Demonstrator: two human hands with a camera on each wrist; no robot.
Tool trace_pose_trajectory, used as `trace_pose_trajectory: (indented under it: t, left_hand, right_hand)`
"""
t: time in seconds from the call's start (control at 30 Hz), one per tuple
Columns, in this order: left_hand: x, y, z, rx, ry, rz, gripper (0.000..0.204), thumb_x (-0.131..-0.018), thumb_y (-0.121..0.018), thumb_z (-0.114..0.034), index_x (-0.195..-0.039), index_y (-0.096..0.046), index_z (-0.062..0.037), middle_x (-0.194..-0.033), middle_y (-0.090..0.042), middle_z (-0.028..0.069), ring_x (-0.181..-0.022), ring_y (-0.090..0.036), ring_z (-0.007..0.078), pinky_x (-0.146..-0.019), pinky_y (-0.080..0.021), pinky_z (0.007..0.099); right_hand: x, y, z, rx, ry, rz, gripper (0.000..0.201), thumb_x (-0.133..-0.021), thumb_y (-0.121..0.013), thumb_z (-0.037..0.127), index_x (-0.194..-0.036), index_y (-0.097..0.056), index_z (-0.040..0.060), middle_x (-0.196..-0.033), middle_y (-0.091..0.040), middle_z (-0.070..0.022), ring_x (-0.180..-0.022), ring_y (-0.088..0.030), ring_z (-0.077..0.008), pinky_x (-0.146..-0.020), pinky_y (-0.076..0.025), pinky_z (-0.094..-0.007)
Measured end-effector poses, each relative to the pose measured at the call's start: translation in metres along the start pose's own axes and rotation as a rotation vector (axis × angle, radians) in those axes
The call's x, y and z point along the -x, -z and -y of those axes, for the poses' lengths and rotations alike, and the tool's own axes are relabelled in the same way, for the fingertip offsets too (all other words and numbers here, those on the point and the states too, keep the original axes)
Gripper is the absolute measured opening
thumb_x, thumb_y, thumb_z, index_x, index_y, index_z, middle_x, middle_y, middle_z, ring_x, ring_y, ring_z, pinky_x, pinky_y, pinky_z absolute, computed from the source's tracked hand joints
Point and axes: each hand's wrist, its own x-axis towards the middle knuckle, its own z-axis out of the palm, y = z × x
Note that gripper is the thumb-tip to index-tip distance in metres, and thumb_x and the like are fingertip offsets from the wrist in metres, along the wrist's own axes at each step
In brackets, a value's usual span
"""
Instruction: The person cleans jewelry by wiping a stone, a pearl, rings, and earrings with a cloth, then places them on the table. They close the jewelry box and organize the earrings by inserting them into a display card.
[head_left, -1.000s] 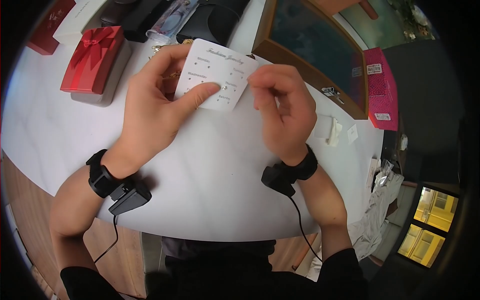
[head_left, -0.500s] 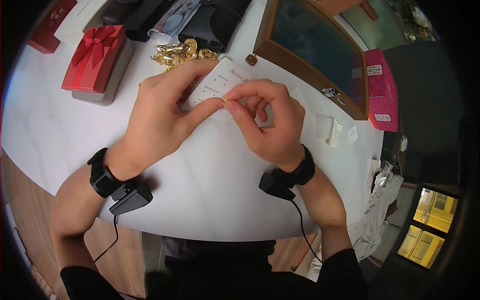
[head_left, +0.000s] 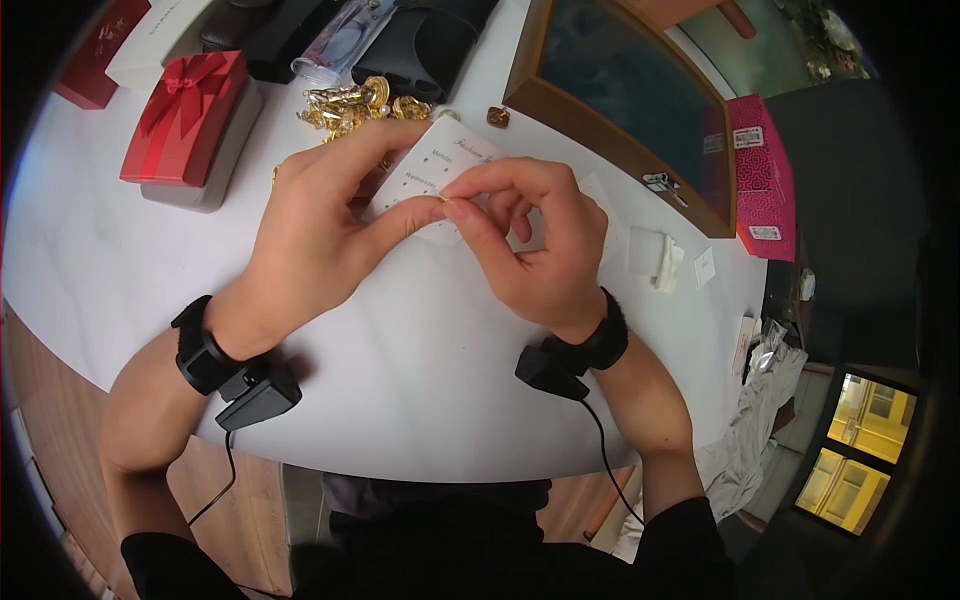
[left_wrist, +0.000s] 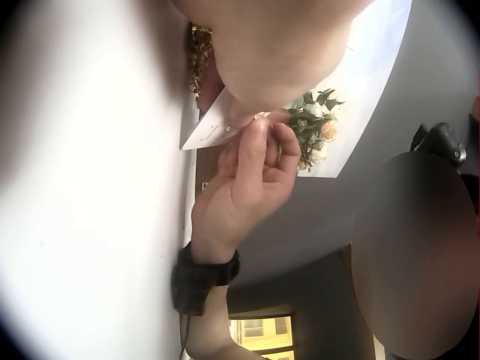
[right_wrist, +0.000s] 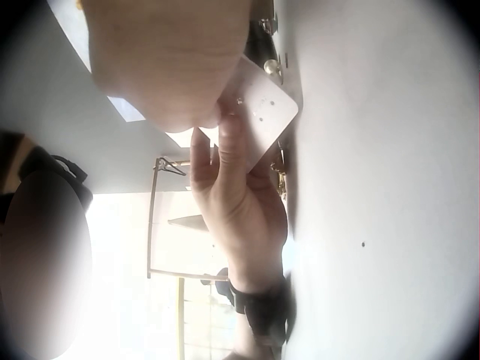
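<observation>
My left hand grips a white earring card printed with weekday names and small holes, its thumb along the front and its fingers behind. The card tilts above the table. Thumb and forefinger of my right hand pinch a tiny gold-coloured jewelry piece right at my left thumb tip, over the card's lower part. Its exact shape is hidden by the fingertips. In the right wrist view, the card shows a small stud and several holes, with the left hand around its edge.
Gold jewelry lies heaped behind the left hand, with a brown pendant to its right. A red gift box stands at left, a black case behind, and a wooden glass-topped box at right. A clear packet lies below it.
My right hand moved left to the card and now pinches the tiny gold-coloured piece by my left thumb. The card shifted right and lower, uncovering the gold jewelry. Over the last half second, little moved.
</observation>
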Motion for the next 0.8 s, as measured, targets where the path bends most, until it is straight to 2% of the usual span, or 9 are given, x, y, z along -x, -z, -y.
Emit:
trace_pose_trajectory:
  t: [0.3,0.43,0.53,0.7,0.77,0.8]
  left_hand:
    - [-0.0006,-0.0025,0.0051,0.07,-0.058,0.007,0.048,-0.087,-0.079,-0.005,-0.129,-0.057,0.0057,-0.111,-0.071,0.0129,-0.101,-0.069,0.0166,-0.088,-0.057,0.031]
    - [-0.0004,-0.0029,0.0026,0.091,-0.021,0.026,0.052,-0.086,-0.081,-0.004,-0.13,-0.056,0.0057,-0.111,-0.071,0.0133,-0.103,-0.069,0.0174,-0.091,-0.056,0.0319]
    - [-0.0004,-0.004,0.0037,0.132,-0.05,0.038,0.055,-0.084,-0.08,0.0,-0.132,-0.054,0.0056,-0.113,-0.07,0.0134,-0.106,-0.068,0.0186,-0.092,-0.056,0.032]
    - [0.0013,-0.0033,0.0011,0.118,0.029,0.066,0.063,-0.084,-0.074,0.01,-0.141,-0.048,0.0048,-0.12,-0.067,0.0137,-0.11,-0.066,0.019,-0.094,-0.055,0.0326]
    - [0.0012,-0.0037,0.0005,0.129,0.027,0.065,0.064,-0.084,-0.074,0.01,-0.142,-0.047,0.0047,-0.12,-0.067,0.0135,-0.11,-0.066,0.0188,-0.094,-0.055,0.0326]
    - [0.0011,-0.0039,0.0004,0.139,0.025,0.062,0.065,-0.084,-0.074,0.01,-0.143,-0.047,0.0046,-0.121,-0.066,0.0133,-0.11,-0.066,0.0186,-0.095,-0.055,0.0326]
  right_hand:
    - [0.0003,-0.0006,-0.0013,-0.04,-0.043,-0.01,0.021,-0.085,-0.075,0.0,-0.099,-0.06,0.003,-0.086,-0.069,-0.0019,-0.055,-0.056,-0.0104,-0.05,-0.046,-0.0241]
    - [0.0006,-0.0004,-0.002,-0.03,-0.045,-0.015,0.02,-0.085,-0.075,0.0,-0.099,-0.06,0.003,-0.085,-0.069,-0.0019,-0.055,-0.057,-0.0105,-0.05,-0.046,-0.0243]
    - [0.0003,0.0,-0.0029,-0.022,-0.055,-0.021,0.021,-0.085,-0.075,0.0,-0.098,-0.06,0.0031,-0.084,-0.068,-0.0016,-0.055,-0.057,-0.0105,-0.05,-0.046,-0.0245]
    - [0.0007,0.0007,-0.0042,-0.014,-0.063,-0.034,0.021,-0.085,-0.076,0.0,-0.099,-0.06,0.0034,-0.082,-0.068,-0.0009,-0.055,-0.057,-0.0106,-0.05,-0.046,-0.0248]
    - [0.0018,0.0026,-0.0063,0.007,-0.039,0.005,0.026,-0.086,-0.075,-0.002,-0.104,-0.057,0.0024,-0.091,-0.074,-0.0042,-0.063,-0.059,-0.0042,-0.053,-0.042,-0.0183]
    - [0.002,0.0026,-0.0064,0.007,-0.04,0.005,0.026,-0.086,-0.075,-0.002,-0.104,-0.057,0.0024,-0.091,-0.074,-0.0042,-0.063,-0.059,-0.0042,-0.053,-0.042,-0.0183]
